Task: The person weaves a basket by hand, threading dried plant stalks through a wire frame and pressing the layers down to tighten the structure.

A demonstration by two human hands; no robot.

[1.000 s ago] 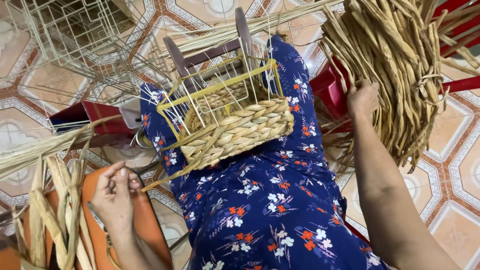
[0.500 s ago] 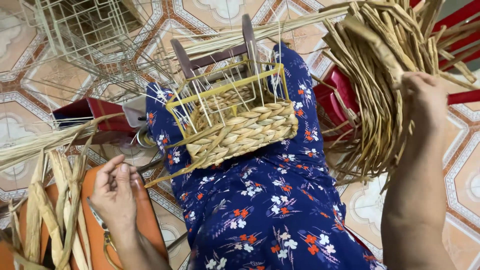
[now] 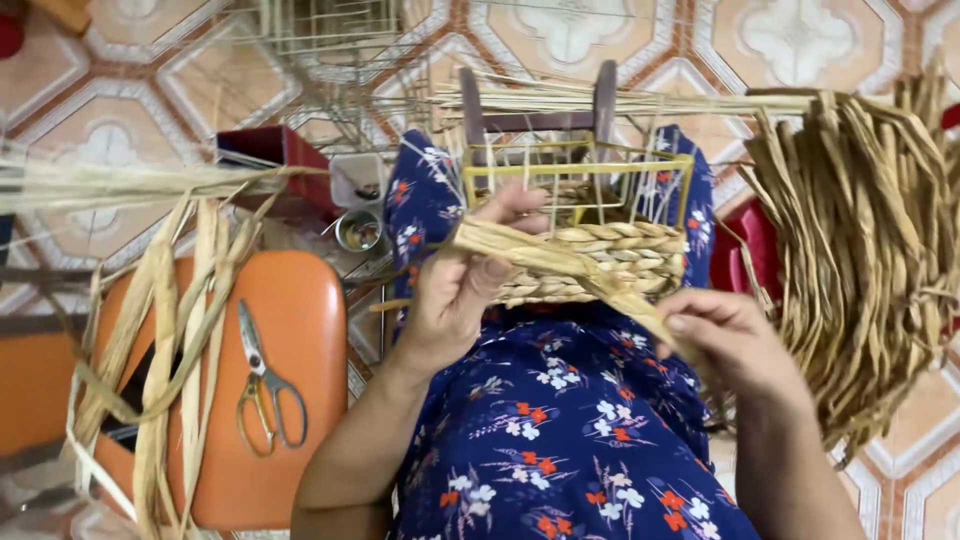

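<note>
Both hands had come in to the basket since the earlier frames: the right hand [image 3: 735,345] had left the bundle of dried straw [image 3: 870,260] at our right, and the left hand [image 3: 465,285] had lifted off the orange stool [image 3: 300,330]. We noted the half-woven basket [image 3: 590,262] resting on the lap over the floral dress [image 3: 560,440], its yellow wire frame [image 3: 575,165] bare above the few braided rows at the bottom. One flat straw strand [image 3: 560,262] ran slantwise across the front of the weave. The left hand pinched its upper end between thumb and fingers, against the basket's near corner; the right hand was closed on its lower end, fingers curled. Scissors [image 3: 262,385] lay on the stool, beside loose strands [image 3: 160,330] draped over its edge. We judged the step to be feeding a fresh strand into the weave. The next move would call for keeping tension on the strand while threading it between the uprights, tight against the last row.
</note>
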